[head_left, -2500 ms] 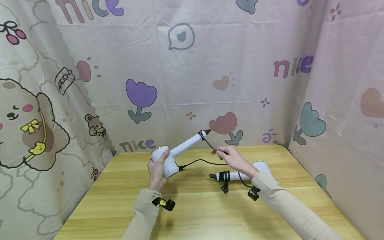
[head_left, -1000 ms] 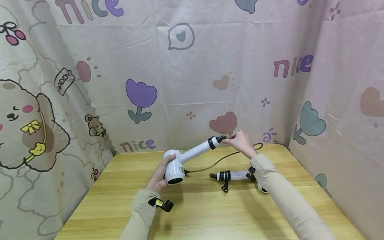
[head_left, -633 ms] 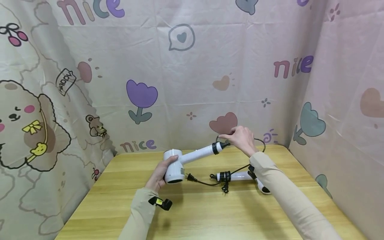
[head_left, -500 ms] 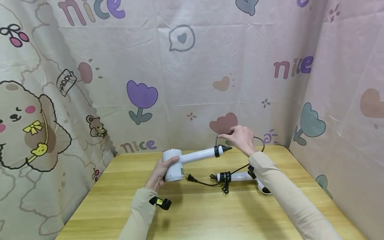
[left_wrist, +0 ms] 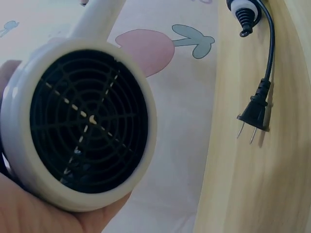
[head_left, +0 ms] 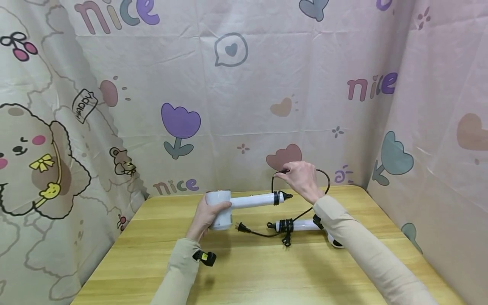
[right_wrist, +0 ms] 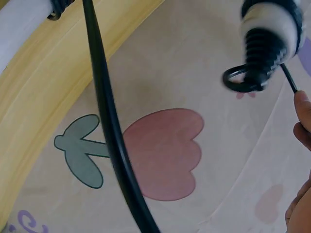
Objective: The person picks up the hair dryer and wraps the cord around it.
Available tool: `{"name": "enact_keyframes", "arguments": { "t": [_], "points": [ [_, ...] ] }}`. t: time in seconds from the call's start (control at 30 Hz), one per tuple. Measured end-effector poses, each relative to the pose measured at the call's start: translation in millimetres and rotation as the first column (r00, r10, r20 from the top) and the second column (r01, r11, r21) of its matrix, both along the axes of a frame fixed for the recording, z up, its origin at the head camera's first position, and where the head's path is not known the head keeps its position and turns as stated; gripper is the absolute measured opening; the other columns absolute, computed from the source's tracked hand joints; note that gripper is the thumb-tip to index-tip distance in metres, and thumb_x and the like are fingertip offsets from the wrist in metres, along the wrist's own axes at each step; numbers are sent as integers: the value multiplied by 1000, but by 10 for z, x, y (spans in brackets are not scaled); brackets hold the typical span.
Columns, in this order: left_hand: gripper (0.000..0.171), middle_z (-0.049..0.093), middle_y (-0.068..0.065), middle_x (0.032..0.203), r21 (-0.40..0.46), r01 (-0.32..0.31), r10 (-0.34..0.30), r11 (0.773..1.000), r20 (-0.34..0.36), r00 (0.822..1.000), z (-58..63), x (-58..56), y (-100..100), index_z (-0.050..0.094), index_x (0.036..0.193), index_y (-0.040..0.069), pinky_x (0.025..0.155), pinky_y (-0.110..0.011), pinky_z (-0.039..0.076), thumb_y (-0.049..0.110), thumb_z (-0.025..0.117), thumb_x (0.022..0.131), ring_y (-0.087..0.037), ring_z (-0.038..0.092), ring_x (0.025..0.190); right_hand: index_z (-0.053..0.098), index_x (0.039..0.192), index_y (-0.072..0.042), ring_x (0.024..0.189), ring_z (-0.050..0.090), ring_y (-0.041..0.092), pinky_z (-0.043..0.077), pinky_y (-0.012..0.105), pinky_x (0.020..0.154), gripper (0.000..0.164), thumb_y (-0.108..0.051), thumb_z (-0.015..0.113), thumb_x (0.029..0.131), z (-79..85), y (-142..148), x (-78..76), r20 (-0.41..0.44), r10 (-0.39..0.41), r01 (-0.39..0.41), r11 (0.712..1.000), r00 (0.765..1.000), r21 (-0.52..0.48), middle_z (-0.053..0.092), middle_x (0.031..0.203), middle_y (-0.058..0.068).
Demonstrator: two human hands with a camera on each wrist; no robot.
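Note:
My left hand (head_left: pixel 203 216) grips a white hair dryer (head_left: pixel 220 207) by its barrel, above the table, with the handle pointing right and nearly level. The dark round grille (left_wrist: pixel 92 119) fills much of the left wrist view. Coils of black cord (head_left: pixel 276 198) circle the handle near its tapered end. Just above that end, my right hand (head_left: pixel 303 178) pinches the power cord (right_wrist: pixel 109 111) between thumb and fingers. From there the cord loops behind the hand and down to the table. A two-pin plug (left_wrist: pixel 253 111) lies on the wood left of the second dryer's handle.
A second white hair dryer (head_left: pixel 303 225) lies on the wooden table (head_left: pixel 248 271), its cord wrapped round the handle and its plug (head_left: pixel 286 240) hanging in front. My right forearm covers part of it. Printed fabric (head_left: pixel 236 97) stands behind the table and at both sides.
More cord has been wound round the held dryer's handle. The handle has swung down to nearly level, the plug has dropped away onto the table, and my right hand has risen above the handle end.

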State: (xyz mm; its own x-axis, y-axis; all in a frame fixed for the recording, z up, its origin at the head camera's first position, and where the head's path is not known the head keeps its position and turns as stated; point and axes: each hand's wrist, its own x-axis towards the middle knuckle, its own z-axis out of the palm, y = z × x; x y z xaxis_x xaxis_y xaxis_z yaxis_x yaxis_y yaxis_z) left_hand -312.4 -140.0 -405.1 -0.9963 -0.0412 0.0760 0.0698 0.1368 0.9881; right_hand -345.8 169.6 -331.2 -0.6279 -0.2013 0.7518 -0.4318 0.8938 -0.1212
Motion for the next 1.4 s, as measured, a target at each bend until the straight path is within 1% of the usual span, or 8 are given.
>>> {"name": "enact_keyframes", "arguments": {
  "t": [0.23,0.5,0.63,0.8,1.0,1.13,1.27,1.4],
  "points": [
    [82,54,-19,121,-88,-115,111,990,-41,993,20,5,37,39,137,5,78,-36,57,29,85,74,-29,59,99,77,73,-17,48,57,10,42,25,42,20,-34,87,71,-23,-73,122,-74,45,-41,998,996,47,68,63,-3],
    [87,57,-19,118,-120,-244,230,962,-116,966,-1,46,89,38,140,6,80,-41,58,35,85,73,-33,61,100,75,70,-17,44,49,8,36,24,39,22,-36,87,71,-95,-79,151,-92,53,-50,998,994,34,64,58,-5],
    [93,58,-20,118,-85,-309,289,947,-185,939,-19,57,128,35,144,5,81,-45,57,33,86,72,-34,61,100,77,74,-16,43,47,7,34,23,38,19,-33,84,76,-141,-67,144,-88,67,-64,997,994,32,66,60,-4],
    [94,59,-19,115,-14,-391,374,920,-265,889,-32,61,190,36,144,8,78,-46,56,30,88,69,-33,61,97,77,84,-14,48,51,6,37,22,42,13,-28,79,83,-203,-76,138,-79,126,-122,991,989,50,72,71,-2],
    [90,61,-17,113,59,-447,442,893,-308,842,-41,45,268,39,141,9,76,-45,56,28,89,69,-31,61,95,75,86,-14,50,45,6,34,22,44,13,-23,69,92,-272,-104,131,-55,180,-178,983,982,44,67,69,-3],
    [88,60,-15,114,130,-450,468,884,-263,844,-30,29,296,39,140,10,78,-44,56,29,88,70,-30,61,96,73,87,-13,53,45,7,35,23,48,14,-19,64,96,-321,-107,146,-30,210,-210,978,977,14,66,72,-3],
    [88,57,-13,116,217,-434,472,874,-168,866,-8,27,305,39,142,11,81,-42,55,29,88,70,-27,59,99,74,97,-10,58,48,7,40,24,51,15,-16,60,98,-398,-92,167,35,240,-239,971,970,-19,68,78,-2],
    [80,55,-11,117,303,-400,445,865,-95,891,-6,19,309,42,136,10,80,-38,56,27,87,72,-25,59,98,73,110,-7,65,55,10,47,29,59,21,-14,56,99,-471,-65,195,129,279,-273,960,952,-66,71,86,3]
  ]
}}
